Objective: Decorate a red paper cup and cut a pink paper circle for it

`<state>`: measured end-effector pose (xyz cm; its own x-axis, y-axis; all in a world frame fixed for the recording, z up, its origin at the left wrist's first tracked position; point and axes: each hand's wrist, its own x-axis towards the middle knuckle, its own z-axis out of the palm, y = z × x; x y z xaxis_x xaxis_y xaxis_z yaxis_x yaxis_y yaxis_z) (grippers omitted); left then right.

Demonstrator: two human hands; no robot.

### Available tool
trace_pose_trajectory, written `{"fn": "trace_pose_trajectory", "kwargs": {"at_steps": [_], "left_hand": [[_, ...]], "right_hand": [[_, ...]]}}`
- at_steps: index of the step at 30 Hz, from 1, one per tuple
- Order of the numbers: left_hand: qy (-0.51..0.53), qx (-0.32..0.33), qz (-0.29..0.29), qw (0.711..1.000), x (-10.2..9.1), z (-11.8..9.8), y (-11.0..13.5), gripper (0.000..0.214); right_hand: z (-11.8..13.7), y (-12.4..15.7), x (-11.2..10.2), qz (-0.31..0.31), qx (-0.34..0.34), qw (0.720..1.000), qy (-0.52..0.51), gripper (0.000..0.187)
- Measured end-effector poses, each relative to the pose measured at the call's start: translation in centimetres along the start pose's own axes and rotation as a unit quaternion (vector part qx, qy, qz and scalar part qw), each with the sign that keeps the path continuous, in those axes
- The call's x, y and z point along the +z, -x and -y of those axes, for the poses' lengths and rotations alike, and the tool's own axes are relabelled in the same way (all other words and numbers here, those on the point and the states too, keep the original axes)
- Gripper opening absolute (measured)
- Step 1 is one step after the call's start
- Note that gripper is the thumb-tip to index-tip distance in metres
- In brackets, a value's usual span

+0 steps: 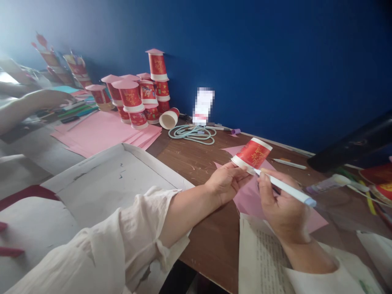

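Observation:
My left hand point(228, 181) grips the white rim of a red paper cup point(253, 153) with gold print, holding it upside down and tilted over a pink paper sheet point(254, 196) on the brown table point(196, 163). My right hand point(280, 204) is closed on a white pen point(288, 188), whose tip touches the cup's rim. Both arms wear white sleeves.
Stacked red cups with pink paper lids point(143, 96) stand at the back by the blue wall, beside a pile of pink sheets point(104, 132) and a coiled cable point(192, 133). A white cardboard tray point(116, 171) lies left. Another person's arm point(33, 102) reaches in at far left. Printed paper point(263, 253) lies near me.

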<state>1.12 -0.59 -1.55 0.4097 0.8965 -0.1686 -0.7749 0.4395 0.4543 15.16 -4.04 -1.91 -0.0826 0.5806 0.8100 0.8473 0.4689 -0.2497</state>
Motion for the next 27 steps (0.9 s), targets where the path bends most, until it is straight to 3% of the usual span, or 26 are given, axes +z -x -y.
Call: {"fn": "trace_pose_trajectory", "kwargs": {"at_steps": [18,27], "left_hand": [[0.013,-0.006,-0.031,0.999,0.17,-0.20,-0.16,0.024],[0.031,0.006,-0.016,0.999,0.01,-0.03,0.13,0.018]], "right_hand": [[0.29,0.61,0.32,0.021,0.032,0.999,-0.020,0.021],[0.29,0.28,-0.32,-0.011,0.020,1.000,-0.018,0.019]]}}
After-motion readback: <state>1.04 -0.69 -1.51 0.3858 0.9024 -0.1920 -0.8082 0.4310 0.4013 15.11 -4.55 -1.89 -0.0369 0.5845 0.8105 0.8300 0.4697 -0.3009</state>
